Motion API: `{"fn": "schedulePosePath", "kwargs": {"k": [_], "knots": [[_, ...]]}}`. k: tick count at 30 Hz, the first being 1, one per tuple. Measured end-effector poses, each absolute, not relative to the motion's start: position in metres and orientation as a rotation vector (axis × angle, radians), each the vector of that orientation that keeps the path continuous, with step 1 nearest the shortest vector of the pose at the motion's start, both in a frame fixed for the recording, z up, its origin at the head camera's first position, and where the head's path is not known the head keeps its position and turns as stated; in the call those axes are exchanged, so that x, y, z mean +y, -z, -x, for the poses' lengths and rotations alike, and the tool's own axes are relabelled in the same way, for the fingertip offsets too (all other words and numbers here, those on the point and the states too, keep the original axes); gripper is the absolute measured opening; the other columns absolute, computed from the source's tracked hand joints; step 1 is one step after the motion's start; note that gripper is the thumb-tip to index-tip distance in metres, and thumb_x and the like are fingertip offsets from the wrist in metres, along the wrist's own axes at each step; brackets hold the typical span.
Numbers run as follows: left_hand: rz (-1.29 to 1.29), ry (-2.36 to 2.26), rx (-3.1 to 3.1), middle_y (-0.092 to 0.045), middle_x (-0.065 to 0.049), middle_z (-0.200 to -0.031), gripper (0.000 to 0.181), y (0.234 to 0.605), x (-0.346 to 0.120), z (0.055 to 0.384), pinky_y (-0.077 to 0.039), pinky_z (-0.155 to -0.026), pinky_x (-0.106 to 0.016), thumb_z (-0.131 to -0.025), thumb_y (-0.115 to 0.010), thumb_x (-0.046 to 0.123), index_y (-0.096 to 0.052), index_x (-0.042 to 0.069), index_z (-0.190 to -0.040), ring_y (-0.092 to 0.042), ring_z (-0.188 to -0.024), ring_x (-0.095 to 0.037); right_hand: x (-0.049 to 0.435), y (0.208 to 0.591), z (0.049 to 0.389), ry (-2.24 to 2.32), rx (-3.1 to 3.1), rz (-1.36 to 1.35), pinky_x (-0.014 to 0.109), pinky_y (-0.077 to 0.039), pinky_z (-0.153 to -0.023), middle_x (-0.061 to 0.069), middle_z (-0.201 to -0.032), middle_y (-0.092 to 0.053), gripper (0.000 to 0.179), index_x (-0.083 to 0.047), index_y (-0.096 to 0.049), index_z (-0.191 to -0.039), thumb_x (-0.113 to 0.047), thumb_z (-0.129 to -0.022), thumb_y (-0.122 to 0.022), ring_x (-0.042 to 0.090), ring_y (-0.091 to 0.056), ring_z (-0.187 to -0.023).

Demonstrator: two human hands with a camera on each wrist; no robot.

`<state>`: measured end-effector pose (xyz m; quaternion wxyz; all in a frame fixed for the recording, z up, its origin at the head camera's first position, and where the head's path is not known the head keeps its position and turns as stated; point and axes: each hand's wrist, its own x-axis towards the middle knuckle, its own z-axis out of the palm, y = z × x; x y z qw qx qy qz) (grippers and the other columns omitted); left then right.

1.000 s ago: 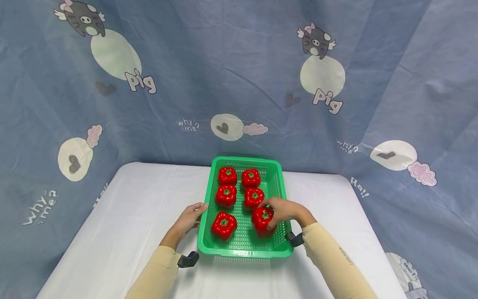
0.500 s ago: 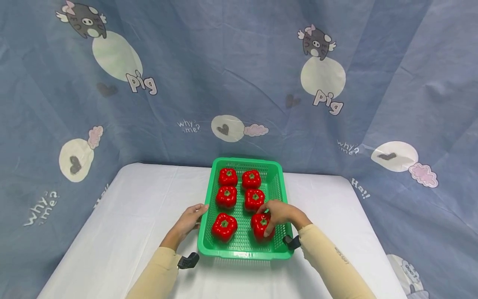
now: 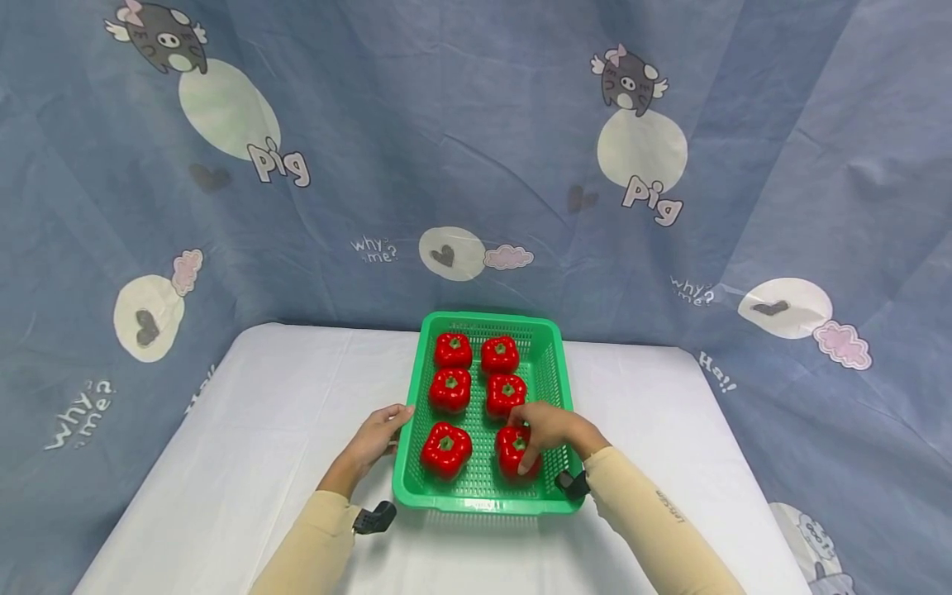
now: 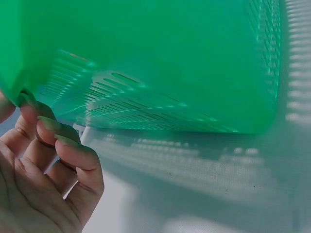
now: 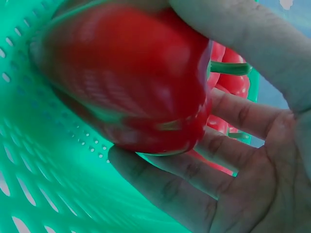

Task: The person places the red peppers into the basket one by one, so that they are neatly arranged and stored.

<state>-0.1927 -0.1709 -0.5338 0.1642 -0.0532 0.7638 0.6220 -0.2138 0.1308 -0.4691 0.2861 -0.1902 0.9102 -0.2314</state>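
My right hand [image 3: 546,426] grips a red bell pepper [image 3: 511,454] at the front right inside the green basket [image 3: 487,504]. In the right wrist view, thumb and fingers lie around the glossy pepper [image 5: 131,77], its green stem toward the palm. My left hand [image 3: 372,440] pinches the basket's left rim; in the left wrist view its curled fingers [image 4: 80,155] meet the rim at the upper left. Another red bell pepper [image 3: 446,450] sits front left, apart from the held one. Behind them, several more stand in two columns, stems up.
A white-covered table [image 3: 320,372] bears the basket and extends to both sides of it. A blue printed cloth [image 3: 476,165] hangs behind. Black wrist cameras [image 3: 375,517] sit near the basket's front corners.
My right hand has shifted left and slightly toward the front with its bell pepper, which now sits lower and closer to the front left one. The left hand stays on the rim.
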Motion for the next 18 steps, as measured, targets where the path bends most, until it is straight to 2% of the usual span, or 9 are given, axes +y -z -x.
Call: {"fn": "schedulePosePath", "kwargs": {"k": [11,18], "knots": [[0.144,-1.767,2.189,-0.071,-0.003,-0.089,0.043,0.5343,-0.1713,0.191,-0.05,-0.069,-0.03,-0.099,-0.049,0.042,-0.061,0.002,-0.109,-0.064,-0.078,-0.014,0.1301,0.4689,0.2105,0.596,2.415,0.5,0.043,-0.051,-0.088,0.002,-0.11,-0.059,0.061,-0.013,-0.06,-0.115,-0.015,-0.062,-0.091,0.022,-0.053,-0.104],[0.153,-1.775,2.176,-0.071,-0.004,-0.09,0.042,0.5323,-0.1707,0.1917,-0.05,-0.07,-0.031,-0.1,-0.048,0.04,-0.061,0.002,-0.109,-0.064,-0.079,-0.015,0.1319,0.4672,0.2066,0.621,2.394,0.524,0.039,-0.053,-0.079,0.001,-0.105,-0.056,0.059,-0.015,-0.06,-0.114,-0.016,-0.064,-0.09,0.021,-0.052,-0.099]]}}
